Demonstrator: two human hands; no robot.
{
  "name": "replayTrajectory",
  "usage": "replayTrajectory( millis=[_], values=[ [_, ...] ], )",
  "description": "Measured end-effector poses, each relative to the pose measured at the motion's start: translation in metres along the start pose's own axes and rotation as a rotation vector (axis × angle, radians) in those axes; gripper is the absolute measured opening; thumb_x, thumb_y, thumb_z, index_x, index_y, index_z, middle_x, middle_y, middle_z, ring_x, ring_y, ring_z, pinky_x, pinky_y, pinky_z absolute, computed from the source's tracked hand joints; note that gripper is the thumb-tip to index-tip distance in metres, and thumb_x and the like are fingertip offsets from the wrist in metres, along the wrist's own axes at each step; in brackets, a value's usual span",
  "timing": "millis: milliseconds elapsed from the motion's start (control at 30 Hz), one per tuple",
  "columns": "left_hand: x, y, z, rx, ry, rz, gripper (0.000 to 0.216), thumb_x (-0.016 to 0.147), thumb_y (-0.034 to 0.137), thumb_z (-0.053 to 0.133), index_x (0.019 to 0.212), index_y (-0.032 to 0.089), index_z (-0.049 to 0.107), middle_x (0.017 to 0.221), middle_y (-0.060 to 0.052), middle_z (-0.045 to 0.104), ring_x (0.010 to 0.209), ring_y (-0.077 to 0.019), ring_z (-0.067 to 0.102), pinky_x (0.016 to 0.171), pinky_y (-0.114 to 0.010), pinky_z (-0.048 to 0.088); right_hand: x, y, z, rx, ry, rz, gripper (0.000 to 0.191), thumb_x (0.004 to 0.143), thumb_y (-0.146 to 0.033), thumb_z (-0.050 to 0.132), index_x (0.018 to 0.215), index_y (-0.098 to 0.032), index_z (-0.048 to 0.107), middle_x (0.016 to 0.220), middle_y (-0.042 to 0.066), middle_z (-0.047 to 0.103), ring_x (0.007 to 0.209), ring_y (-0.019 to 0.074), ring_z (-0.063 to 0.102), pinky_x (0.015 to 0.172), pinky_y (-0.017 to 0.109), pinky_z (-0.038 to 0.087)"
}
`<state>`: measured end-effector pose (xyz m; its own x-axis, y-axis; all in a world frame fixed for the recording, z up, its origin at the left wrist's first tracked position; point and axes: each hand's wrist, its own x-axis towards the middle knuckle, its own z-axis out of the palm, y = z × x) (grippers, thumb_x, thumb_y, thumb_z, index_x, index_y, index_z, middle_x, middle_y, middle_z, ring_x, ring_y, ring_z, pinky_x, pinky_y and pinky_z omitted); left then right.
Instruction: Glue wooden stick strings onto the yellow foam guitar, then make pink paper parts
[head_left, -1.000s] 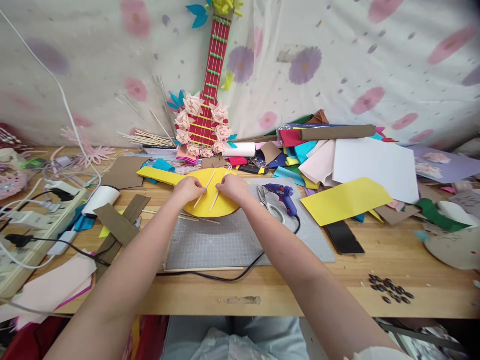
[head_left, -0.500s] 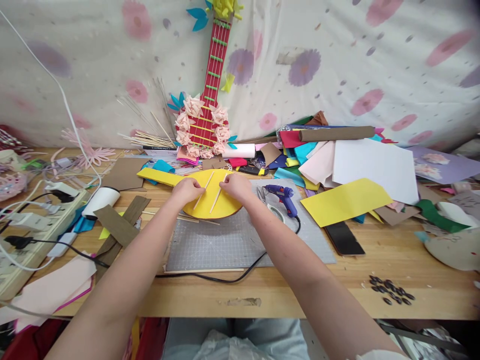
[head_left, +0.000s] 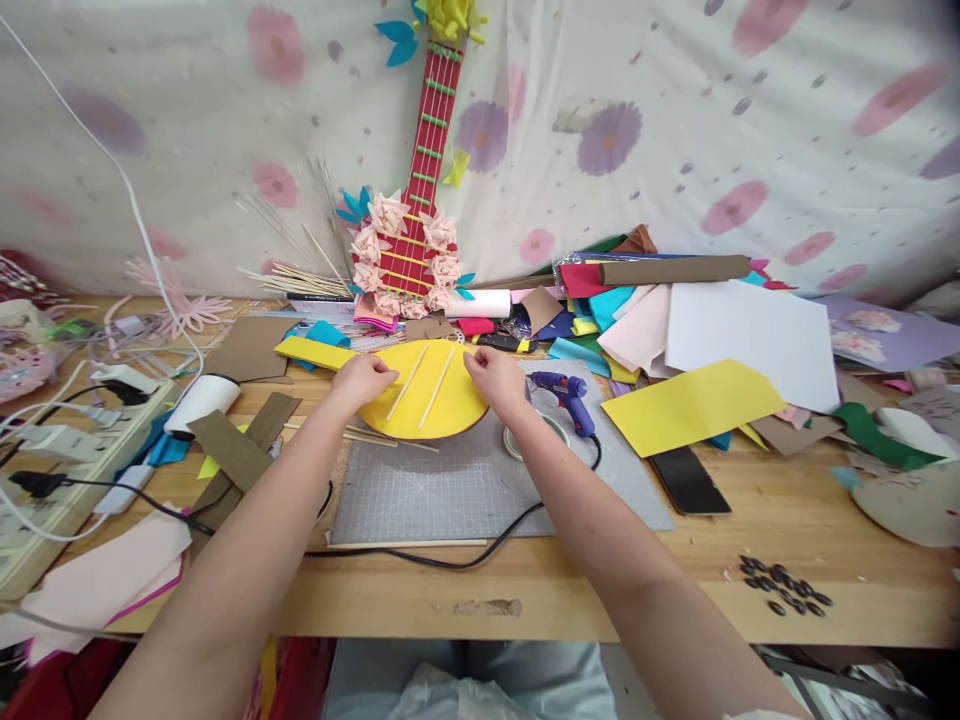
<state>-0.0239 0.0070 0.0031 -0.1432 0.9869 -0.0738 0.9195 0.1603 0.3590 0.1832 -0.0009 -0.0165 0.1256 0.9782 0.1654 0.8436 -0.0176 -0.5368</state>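
Note:
A yellow guitar-shaped cutout (head_left: 421,415) lies over the back of the grey cutting mat, its neck (head_left: 315,352) pointing left. Two thin pale wooden sticks, the left one (head_left: 407,382) and the right one (head_left: 437,388), lie slanted and roughly parallel across its body. My left hand (head_left: 364,382) is closed at the body's left edge, where the neck joins. My right hand (head_left: 496,378) is closed at the right edge, thumb and finger close together. Both hands are apart from the sticks. The cutout's underside is hidden.
On the cutting mat (head_left: 420,500) are a blue glue gun (head_left: 564,395) with a black cord and a tape roll (head_left: 537,436). A red flower-trimmed guitar (head_left: 431,130) leans at the back. A phone (head_left: 688,482), yellow sheet (head_left: 690,405) and black beads (head_left: 784,585) lie right; a power strip (head_left: 67,470) lies left.
Both hands have moved off the sticks and apart, the left one leftward and the right one rightward, to the cutout's edges. The sticks stay where they were.

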Motion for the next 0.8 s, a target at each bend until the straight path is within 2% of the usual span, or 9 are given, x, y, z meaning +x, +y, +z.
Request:
replayTrajectory(
  millis=[267,367,433,500,567,600,700,800],
  values=[
    [0.006,-0.006,-0.002,0.020,0.023,-0.026,0.020,0.065,0.039,0.053,0.067,0.021,0.060,0.075,-0.004,0.065,0.073,-0.0191,0.059,0.059,-0.026,0.041,-0.005,0.001,0.004,0.040,0.017,0.054,0.033,0.082,-0.044,0.033,0.078,-0.021,0.057,0.075,0.002,0.061,0.074,0.0161,0.055,0.065,0.025,0.035],
    [0.006,-0.009,0.001,-0.002,0.036,-0.036,0.019,0.066,0.038,0.052,0.069,0.021,0.060,0.077,-0.004,0.065,0.075,-0.0195,0.059,0.065,-0.027,0.042,-0.007,0.002,0.006,0.083,0.112,0.014,0.029,0.082,-0.040,0.036,0.084,-0.020,0.056,0.083,0.003,0.059,0.082,0.0167,0.053,0.072,0.026,0.036],
    [0.003,-0.011,0.004,-0.029,0.107,-0.038,0.022,0.069,0.038,0.050,0.075,0.020,0.060,0.082,-0.006,0.064,0.082,-0.0212,0.058,0.073,-0.030,0.042,-0.006,0.004,0.010,0.114,0.210,-0.025,0.028,0.081,-0.037,0.039,0.091,-0.018,0.056,0.094,0.007,0.056,0.093,0.0173,0.050,0.080,0.027,0.035],
    [-0.004,-0.011,0.010,-0.048,0.264,-0.059,0.028,0.071,0.040,0.048,0.086,0.019,0.060,0.093,-0.010,0.060,0.096,-0.0247,0.053,0.084,-0.035,0.039,-0.006,0.006,0.015,0.155,0.260,-0.054,0.031,0.080,-0.035,0.041,0.100,-0.016,0.054,0.105,0.010,0.053,0.103,0.0177,0.045,0.088,0.028,0.032],
    [-0.013,-0.011,0.018,-0.074,0.465,-0.142,0.037,0.072,0.043,0.048,0.098,0.018,0.057,0.110,-0.014,0.051,0.111,-0.0290,0.042,0.092,-0.042,0.033,-0.004,0.009,0.020,0.204,0.221,-0.068,0.035,0.082,-0.034,0.040,0.108,-0.014,0.052,0.113,0.012,0.051,0.109,0.0174,0.042,0.093,0.028,0.029],
    [-0.018,-0.010,0.022,-0.105,0.506,-0.181,0.041,0.072,0.045,0.049,0.102,0.018,0.055,0.116,-0.014,0.046,0.115,-0.0304,0.038,0.093,-0.044,0.031,-0.004,0.010,0.023,0.228,0.180,-0.066,0.037,0.083,-0.034,0.038,0.111,-0.013,0.050,0.116,0.012,0.050,0.111,0.0170,0.042,0.095,0.028,0.028],
    [-0.025,-0.009,0.035,-0.208,0.479,-0.225,0.049,0.072,0.047,0.049,0.111,0.017,0.049,0.126,-0.015,0.035,0.121,-0.0315,0.030,0.097,-0.046,0.027,-0.005,0.013,0.030,0.284,0.060,-0.043,0.042,0.084,-0.035,0.034,0.118,-0.013,0.045,0.122,0.010,0.049,0.114,0.0151,0.042,0.096,0.027,0.029],
    [-0.023,-0.011,0.044,-0.298,0.392,-0.162,0.057,0.074,0.046,0.047,0.120,0.014,0.040,0.130,-0.017,0.030,0.124,-0.0281,0.029,0.100,-0.040,0.027,-0.011,0.015,0.032,0.320,0.020,-0.025,0.045,0.085,-0.035,0.034,0.122,-0.012,0.042,0.125,0.010,0.047,0.116,0.0138,0.041,0.096,0.025,0.029]
  ],
)
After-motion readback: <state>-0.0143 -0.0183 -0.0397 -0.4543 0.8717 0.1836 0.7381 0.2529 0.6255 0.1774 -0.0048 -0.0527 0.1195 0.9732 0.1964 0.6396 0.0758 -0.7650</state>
